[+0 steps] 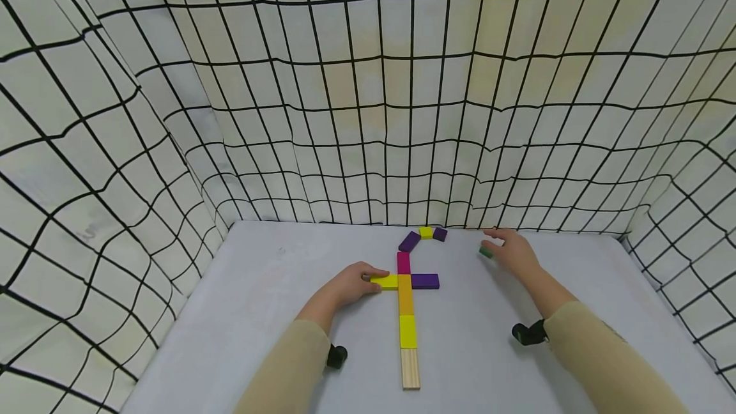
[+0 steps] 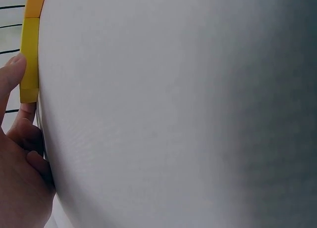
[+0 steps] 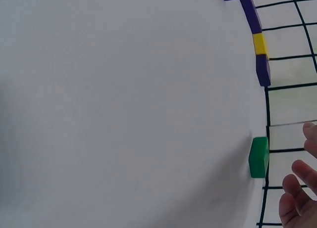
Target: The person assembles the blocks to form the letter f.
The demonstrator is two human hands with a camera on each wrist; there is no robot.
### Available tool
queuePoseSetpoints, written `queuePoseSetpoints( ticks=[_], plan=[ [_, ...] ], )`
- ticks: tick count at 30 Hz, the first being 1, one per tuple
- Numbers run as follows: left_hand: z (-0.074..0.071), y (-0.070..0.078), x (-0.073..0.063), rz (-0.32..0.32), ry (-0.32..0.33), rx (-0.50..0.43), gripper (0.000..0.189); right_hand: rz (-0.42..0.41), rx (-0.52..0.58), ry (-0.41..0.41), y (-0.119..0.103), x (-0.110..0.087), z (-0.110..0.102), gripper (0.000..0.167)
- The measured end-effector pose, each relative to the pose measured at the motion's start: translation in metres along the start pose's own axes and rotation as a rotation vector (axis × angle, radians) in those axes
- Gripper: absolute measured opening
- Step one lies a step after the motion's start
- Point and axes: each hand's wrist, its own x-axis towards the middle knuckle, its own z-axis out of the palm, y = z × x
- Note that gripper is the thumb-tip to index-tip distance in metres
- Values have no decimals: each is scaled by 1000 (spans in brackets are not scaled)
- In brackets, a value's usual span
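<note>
My left hand (image 1: 352,285) grips a yellow block (image 1: 386,282) between thumb and fingers. That block's inner end meets an orange block (image 1: 405,296), and a purple block (image 1: 425,282) extends from the opposite side. In the left wrist view, the thumb (image 2: 14,69) lies along the yellow block's face. Over the far right part of the table, my right hand (image 1: 516,257) has its fingers spread loosely near a green block (image 1: 485,252). The right wrist view has the green block (image 3: 258,157) standing on the surface, apart from the fingers (image 3: 297,193).
Below the orange block run a yellow block (image 1: 408,331) and a plain wood piece (image 1: 411,369). Above it, a pink block (image 1: 404,263) leads to a curve of purple (image 1: 409,241), yellow (image 1: 425,232) and purple (image 1: 439,234) blocks. Black netting (image 1: 379,107) surrounds the white table (image 1: 259,312).
</note>
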Motion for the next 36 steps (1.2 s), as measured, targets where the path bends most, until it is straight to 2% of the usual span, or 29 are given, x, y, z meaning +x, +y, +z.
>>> queuePoseSetpoints(
  ticks=[7, 17, 24, 36],
  plan=[
    [0, -3, 2, 3, 1, -3, 32, 21, 22, -15, 11, -4, -3, 45],
    [0, -3, 3, 5, -2, -12, 31, 64, 24, -103, 22, -3, 1, 48],
    [0, -3, 2, 4, 1, -17, 31, 49, 22, -96, 28, 0, 11, 44],
    [0, -4, 1, -1, 5, -13, 31, 105, 66, -110, 23, 0, 13, 44]
  ],
)
